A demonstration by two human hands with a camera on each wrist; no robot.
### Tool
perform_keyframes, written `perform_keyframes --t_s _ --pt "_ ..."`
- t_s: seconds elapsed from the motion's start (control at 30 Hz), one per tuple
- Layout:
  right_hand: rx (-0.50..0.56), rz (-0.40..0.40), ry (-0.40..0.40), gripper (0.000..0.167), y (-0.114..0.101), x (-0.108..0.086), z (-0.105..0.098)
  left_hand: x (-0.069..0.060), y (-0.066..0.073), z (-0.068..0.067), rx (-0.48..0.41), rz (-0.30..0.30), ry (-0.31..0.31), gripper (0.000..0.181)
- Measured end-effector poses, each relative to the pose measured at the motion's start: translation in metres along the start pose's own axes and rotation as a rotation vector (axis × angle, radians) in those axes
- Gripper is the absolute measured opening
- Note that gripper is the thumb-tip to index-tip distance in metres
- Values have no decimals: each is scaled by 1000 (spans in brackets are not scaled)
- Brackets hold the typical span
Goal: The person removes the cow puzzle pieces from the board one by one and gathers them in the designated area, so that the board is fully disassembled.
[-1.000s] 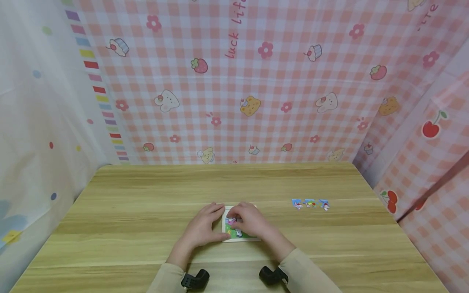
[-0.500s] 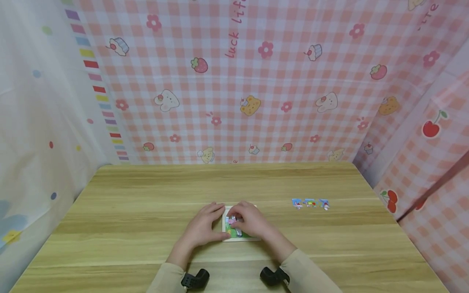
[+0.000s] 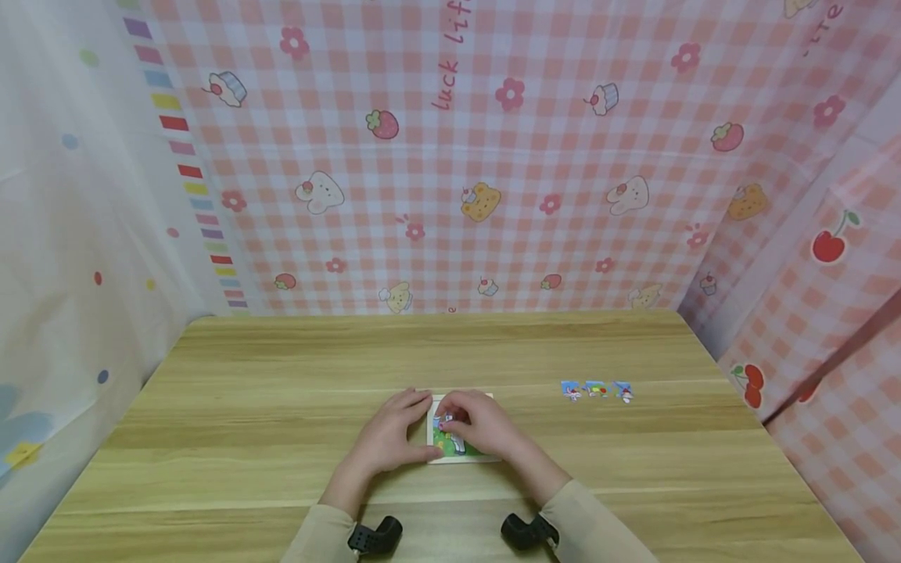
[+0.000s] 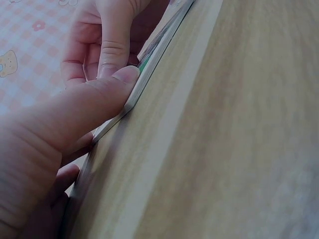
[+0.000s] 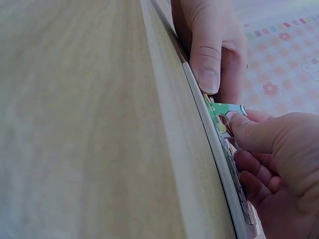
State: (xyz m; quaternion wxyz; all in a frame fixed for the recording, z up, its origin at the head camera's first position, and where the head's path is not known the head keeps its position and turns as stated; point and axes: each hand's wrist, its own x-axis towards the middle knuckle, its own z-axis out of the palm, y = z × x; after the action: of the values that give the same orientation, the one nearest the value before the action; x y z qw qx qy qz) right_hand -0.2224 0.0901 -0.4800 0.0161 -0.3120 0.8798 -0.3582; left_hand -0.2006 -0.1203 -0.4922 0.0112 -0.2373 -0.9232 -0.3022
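Note:
A small picture puzzle in a pale frame, the puzzle tray, lies on the table between both hands. My left hand spans its left side, thumb on the near corner and fingers at the far one, holding it. Over the tray, my right hand pinches a puzzle piece between thumb and fingers. In the right wrist view the piece is green with a printed figure and stands tilted above the tray. The left thumb presses the tray's edge in the left wrist view. My right hand covers much of the picture.
Three loose puzzle pieces lie in a row on the wooden table, to the right of the tray. Checked pink cloth hangs behind the table and on the right. A white dotted cloth hangs on the left.
The right hand has shifted slightly over the tray, and the pinched puzzle piece has turned, showing less of its pink part. The left hand and the loose pieces have stayed in place.

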Motion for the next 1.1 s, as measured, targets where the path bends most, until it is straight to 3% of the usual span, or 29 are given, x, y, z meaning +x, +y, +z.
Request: perform_keyframes --t_s 0.63,1.1 --pt "110 42 6 8 -2 -4 -5 0 0 0 9 -5 -6 86" --pt "155 87 56 11 15 -29 -35 1 2 0 -5 -39 -10 88"
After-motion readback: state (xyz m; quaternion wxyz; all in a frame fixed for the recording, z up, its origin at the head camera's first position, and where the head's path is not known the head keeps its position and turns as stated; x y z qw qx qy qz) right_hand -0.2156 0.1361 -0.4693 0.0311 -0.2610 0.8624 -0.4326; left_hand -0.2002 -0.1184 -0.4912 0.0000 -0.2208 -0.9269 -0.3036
